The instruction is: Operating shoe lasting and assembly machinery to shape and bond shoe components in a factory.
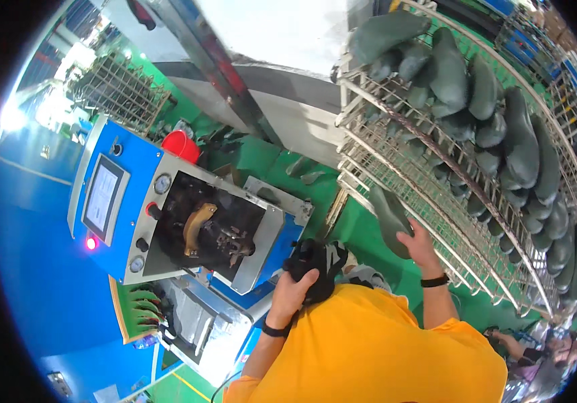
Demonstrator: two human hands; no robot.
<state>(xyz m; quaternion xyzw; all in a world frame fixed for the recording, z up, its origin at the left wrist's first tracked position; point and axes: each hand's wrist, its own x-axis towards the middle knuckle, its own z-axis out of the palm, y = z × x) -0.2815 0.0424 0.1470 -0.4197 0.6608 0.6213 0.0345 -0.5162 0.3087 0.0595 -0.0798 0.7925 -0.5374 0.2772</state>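
My left hand [293,293] is closed around a black shoe upper [322,275] with light markings, held close to my body beside the machine. In my right hand [423,248] is a dark green shoe last [390,218], gripped at its lower end and tilted, its other end pointing up toward the rack. A wire rack [429,144] on the right carries many similar shoe lasts [451,74] along its upper tier. Part of the upper is hidden behind my left fingers.
Left of me stands a blue machine [137,161] with a screen [105,196], gauges and a curved brass-coloured part [196,227] in its opening. Behind it is a red bucket [181,146]. Another person's hand [509,344] shows at lower right.
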